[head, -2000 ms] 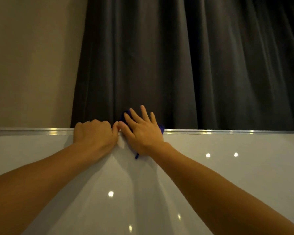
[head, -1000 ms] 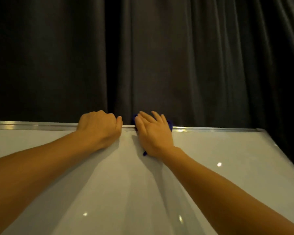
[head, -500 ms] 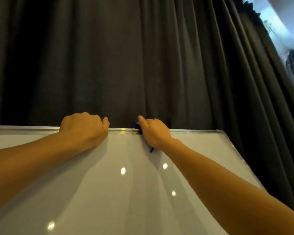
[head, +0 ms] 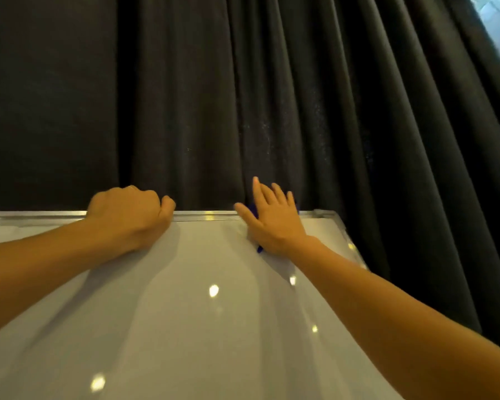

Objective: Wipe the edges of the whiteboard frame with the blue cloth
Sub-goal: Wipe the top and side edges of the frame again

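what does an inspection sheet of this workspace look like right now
surface: whiteboard glossy white, light spots reflected, no marks seen
job's things: metal frame along the top edge, right corner in view; blue cloth mostly hidden under the right hand, on the top edge near that corner
clutter: nothing seen
hands: left hand curled over the top frame; right hand flat, fingers spread, pressing the cloth
cables: nothing seen
surroundings: dark curtain behind the board; bright strip at far upper right, too small to tell
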### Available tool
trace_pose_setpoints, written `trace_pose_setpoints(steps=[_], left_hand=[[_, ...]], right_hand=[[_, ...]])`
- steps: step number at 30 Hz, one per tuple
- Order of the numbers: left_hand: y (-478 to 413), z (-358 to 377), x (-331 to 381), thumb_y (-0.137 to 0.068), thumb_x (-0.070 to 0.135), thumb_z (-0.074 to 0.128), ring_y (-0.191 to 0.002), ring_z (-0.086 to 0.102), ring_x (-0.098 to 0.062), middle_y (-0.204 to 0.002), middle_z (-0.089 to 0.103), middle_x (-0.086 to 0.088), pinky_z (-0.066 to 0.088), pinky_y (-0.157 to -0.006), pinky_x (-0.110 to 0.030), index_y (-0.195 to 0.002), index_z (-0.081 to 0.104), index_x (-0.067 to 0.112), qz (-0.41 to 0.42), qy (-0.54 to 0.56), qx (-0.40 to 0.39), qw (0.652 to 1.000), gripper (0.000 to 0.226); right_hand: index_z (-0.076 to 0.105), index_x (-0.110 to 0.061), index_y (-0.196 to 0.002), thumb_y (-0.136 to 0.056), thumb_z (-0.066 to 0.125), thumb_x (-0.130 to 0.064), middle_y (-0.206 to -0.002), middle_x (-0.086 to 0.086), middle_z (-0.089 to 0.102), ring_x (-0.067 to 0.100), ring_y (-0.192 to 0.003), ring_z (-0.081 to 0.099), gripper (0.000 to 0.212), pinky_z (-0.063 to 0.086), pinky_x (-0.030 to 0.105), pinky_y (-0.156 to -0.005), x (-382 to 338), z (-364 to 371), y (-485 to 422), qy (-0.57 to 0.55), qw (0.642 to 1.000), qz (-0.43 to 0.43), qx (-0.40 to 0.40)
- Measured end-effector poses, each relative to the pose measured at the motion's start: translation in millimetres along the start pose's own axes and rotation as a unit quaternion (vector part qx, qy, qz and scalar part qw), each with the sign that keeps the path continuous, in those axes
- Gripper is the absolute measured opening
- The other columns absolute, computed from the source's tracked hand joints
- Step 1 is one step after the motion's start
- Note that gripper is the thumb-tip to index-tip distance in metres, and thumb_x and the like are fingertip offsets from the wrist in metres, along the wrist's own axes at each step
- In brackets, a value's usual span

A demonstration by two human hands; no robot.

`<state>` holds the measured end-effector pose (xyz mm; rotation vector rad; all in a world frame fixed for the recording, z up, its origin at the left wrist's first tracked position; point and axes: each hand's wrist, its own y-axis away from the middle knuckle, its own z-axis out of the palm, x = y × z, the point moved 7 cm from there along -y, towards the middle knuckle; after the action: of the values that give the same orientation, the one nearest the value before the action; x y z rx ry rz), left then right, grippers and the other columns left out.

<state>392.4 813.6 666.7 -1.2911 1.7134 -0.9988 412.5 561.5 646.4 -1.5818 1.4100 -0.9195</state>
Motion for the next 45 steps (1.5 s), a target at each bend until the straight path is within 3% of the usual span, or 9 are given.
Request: trace_pose_setpoints(steps=[4, 10, 17, 23, 28, 34, 37, 42, 45], left_hand=[[-18.3, 7.7, 59.4, -0.096, 0.039, 0.023, -0.058, 0.044, -0.016, -0.074, 0.055, 0.000, 0.032, -0.056, -0.031, -0.077, 0.054, 0.022, 0.024, -0.027, -0.008, 0.999, 0.041], [-20.9, 20.5, 86.1, -0.097, 0.034, 0.025, -0.064, 0.048, -0.017, -0.075, 0.055, 0.000, 0.039, -0.062, -0.033, -0.073, 0.047, 0.023, 0.058, -0.027, -0.019, 0.998, 0.035], [-37.9, 36.2, 128.7, -0.095, 0.030, 0.029, -0.084, 0.056, -0.027, -0.100, 0.061, -0.006, 0.035, -0.066, -0.035, -0.086, 0.047, 0.024, 0.101, -0.037, -0.022, 0.994, 0.021], [-40.1, 43.3, 122.4, -0.097, 0.036, 0.025, -0.059, 0.049, -0.015, -0.068, 0.054, 0.000, 0.031, -0.053, -0.029, -0.074, 0.054, 0.021, 0.059, 0.011, -0.019, 0.998, 0.040], [-47.9, 45.3, 162.7, -0.096, 0.037, 0.027, -0.072, 0.052, -0.021, -0.095, 0.064, -0.003, 0.037, -0.063, -0.034, -0.098, 0.057, 0.023, 0.112, -0.048, -0.009, 0.992, 0.033], [-42.2, 44.9, 158.6, -0.096, 0.044, 0.025, -0.055, 0.049, -0.016, -0.062, 0.054, -0.001, 0.036, -0.056, -0.030, -0.067, 0.053, 0.019, 0.091, 0.034, 0.022, 0.995, 0.047], [-40.4, 37.1, 163.3, -0.095, 0.051, 0.024, -0.055, 0.047, -0.016, -0.061, 0.051, 0.000, 0.038, -0.060, -0.032, -0.074, 0.057, 0.019, 0.068, 0.019, 0.044, 0.997, 0.050], [-16.0, 43.4, 202.3, -0.090, 0.059, 0.019, -0.092, 0.055, -0.023, -0.106, 0.061, -0.005, 0.039, -0.078, -0.038, -0.124, 0.047, 0.019, 0.149, -0.042, 0.065, 0.986, 0.060], [-1.4, 56.0, 226.9, -0.088, 0.063, 0.017, -0.127, 0.040, -0.033, -0.144, 0.041, -0.013, 0.031, -0.105, -0.046, -0.148, 0.024, 0.017, 0.168, -0.040, 0.020, 0.985, 0.075]], right_hand=[[-0.018, -0.034, -0.154, -0.088, 0.026, -0.082, -0.165, -0.011, -0.017, 0.016, -0.150, -0.021, 0.093, -0.017, 0.042, -0.119, -33.1, 3.4, 11.4, -0.083, 0.981, -0.162, 0.066], [-0.018, -0.027, -0.155, -0.082, 0.021, -0.089, -0.163, -0.009, -0.022, 0.017, -0.147, -0.028, 0.103, -0.012, 0.054, -0.120, 53.0, -0.6, 1.2, 0.007, 0.997, -0.078, 0.017], [0.004, -0.030, -0.158, -0.094, 0.020, -0.073, -0.167, -0.010, -0.001, 0.018, -0.151, -0.017, 0.078, -0.014, 0.051, -0.120, 24.9, -0.6, -3.3, -0.015, 0.980, -0.191, 0.053], [0.003, -0.028, -0.158, -0.088, 0.008, -0.080, -0.167, -0.010, -0.003, 0.019, -0.149, -0.022, 0.087, -0.012, 0.053, -0.120, 110.9, -4.1, -11.8, 0.062, 0.996, -0.028, -0.052], [0.012, -0.031, -0.157, -0.096, 0.019, -0.069, -0.166, -0.009, 0.008, 0.017, -0.152, -0.014, 0.072, -0.010, 0.044, -0.121, 36.2, 9.9, 8.3, -0.007, 0.982, -0.190, -0.012], [0.030, -0.035, -0.151, -0.101, 0.017, -0.059, -0.165, -0.009, 0.017, 0.018, -0.152, -0.009, 0.058, -0.004, 0.048, -0.123, 121.8, -20.3, 14.8, 0.083, 0.991, -0.105, -0.027], [0.038, -0.035, -0.148, -0.104, 0.021, -0.053, -0.164, -0.010, 0.022, 0.020, -0.153, -0.005, 0.051, -0.002, 0.044, -0.123, 121.0, -26.0, 14.5, 0.048, 0.995, -0.092, 0.004], [0.041, -0.034, -0.147, -0.106, 0.039, -0.034, -0.162, -0.013, 0.025, 0.017, -0.153, 0.000, 0.042, 0.007, 0.030, -0.119, 137.9, -27.8, 31.0, -0.065, 0.996, -0.025, 0.054], [0.044, -0.031, -0.146, -0.104, 0.047, -0.019, -0.159, -0.013, 0.031, 0.011, -0.151, 0.010, 0.044, 0.012, 0.008, -0.112, 156.0, -24.5, 55.3, -0.235, 0.967, 0.038, 0.087]])
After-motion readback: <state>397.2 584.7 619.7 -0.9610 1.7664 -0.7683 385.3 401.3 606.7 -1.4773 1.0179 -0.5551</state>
